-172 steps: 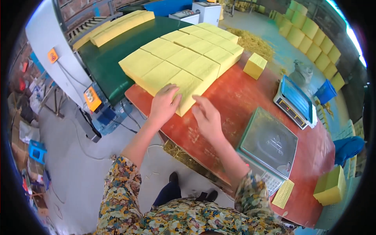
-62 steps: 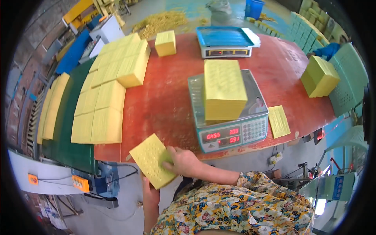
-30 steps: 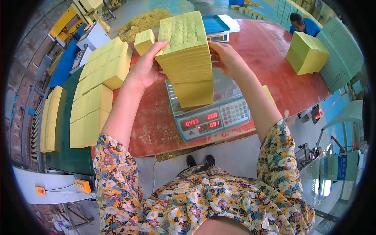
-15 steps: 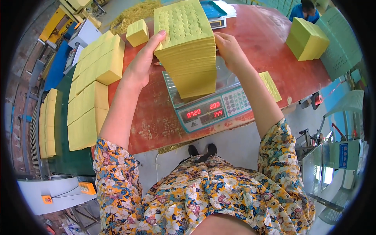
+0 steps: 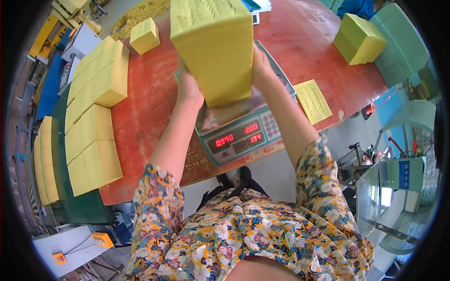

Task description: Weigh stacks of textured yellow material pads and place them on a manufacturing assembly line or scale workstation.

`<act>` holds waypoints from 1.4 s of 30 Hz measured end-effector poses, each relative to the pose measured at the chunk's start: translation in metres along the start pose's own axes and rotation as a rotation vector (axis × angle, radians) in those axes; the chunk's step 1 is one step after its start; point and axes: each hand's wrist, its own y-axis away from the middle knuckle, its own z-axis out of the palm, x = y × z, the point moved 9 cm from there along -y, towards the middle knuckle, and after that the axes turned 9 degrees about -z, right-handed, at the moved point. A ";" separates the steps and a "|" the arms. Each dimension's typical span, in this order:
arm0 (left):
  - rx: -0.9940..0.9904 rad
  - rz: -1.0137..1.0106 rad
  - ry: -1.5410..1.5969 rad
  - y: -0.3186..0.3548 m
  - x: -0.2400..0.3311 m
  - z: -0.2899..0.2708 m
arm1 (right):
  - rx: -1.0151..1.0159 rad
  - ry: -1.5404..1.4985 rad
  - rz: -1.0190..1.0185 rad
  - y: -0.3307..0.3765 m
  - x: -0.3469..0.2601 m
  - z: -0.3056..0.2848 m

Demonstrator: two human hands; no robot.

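A tall stack of yellow paper sheets (image 5: 215, 61), with rows of scalloped cuts on its top sheet, is gripped between my two hands. My left hand (image 5: 190, 86) presses its left side low down, the fingers partly hidden behind the stack. On the opposite side, my right hand (image 5: 262, 68) holds the stack, its fingertips also out of sight. Directly below is a digital scale (image 5: 239, 143) with lit red digits and a keypad. The stack appears raised above the scale's pan, though its far lower edge is hidden.
Several yellow paper stacks (image 5: 105, 75) line the left of the red table (image 5: 150, 98). A small yellow block (image 5: 144, 36) sits beyond them. One loose sheet (image 5: 313, 101) lies right of the scale. At far right are another stack (image 5: 360, 40) and a green plastic chair (image 5: 401, 44).
The stack has come up, and looks larger. My hands have slid from its upper edges down to its lower sides. The scale's red digits have changed, and the view has shifted slightly.
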 end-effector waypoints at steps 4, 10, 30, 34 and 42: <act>-0.033 0.023 0.061 -0.023 0.007 0.027 | -0.009 0.000 0.057 -0.037 0.008 -0.016; 0.065 0.067 0.052 -0.017 -0.001 0.020 | -0.004 -0.007 0.100 -0.042 0.015 -0.021; 0.774 0.292 -0.084 0.275 -0.045 -0.003 | -0.105 0.087 0.195 0.146 -0.037 -0.144; 0.721 0.328 -0.174 0.266 -0.032 0.018 | -0.127 0.075 0.120 0.141 -0.052 -0.132; 0.638 0.358 -0.168 0.255 -0.021 0.022 | -0.081 0.016 0.144 0.153 -0.048 -0.136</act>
